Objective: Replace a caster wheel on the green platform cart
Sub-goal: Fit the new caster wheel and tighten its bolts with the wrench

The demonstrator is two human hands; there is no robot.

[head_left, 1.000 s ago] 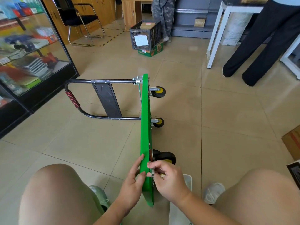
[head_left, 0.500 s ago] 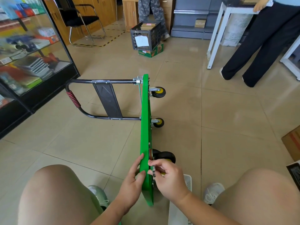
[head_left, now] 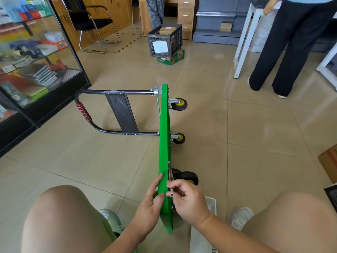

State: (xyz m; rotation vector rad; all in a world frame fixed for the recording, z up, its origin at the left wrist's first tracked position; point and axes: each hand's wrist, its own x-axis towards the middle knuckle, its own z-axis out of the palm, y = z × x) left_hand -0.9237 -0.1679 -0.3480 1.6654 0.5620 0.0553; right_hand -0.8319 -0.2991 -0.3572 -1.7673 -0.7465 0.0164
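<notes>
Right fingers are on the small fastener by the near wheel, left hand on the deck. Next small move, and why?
Probably turn the small metal fastener that the right hand pinches beside the near caster wheel, while the left hand presses on the green deck. The deck stands on its edge, so twisting unbraced could tip it.

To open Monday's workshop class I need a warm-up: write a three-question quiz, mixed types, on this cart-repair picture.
1. True or false: the green cart deck lies flat on the floor, wheels down.
2. The caster wheels stick out from the deck toward the picture's: A left; B right; C both sides.
3. Which hand pinches the small metal part beside the deck?
Key: 1 false, it stands on edge; 2 B; 3 the right hand.
</notes>
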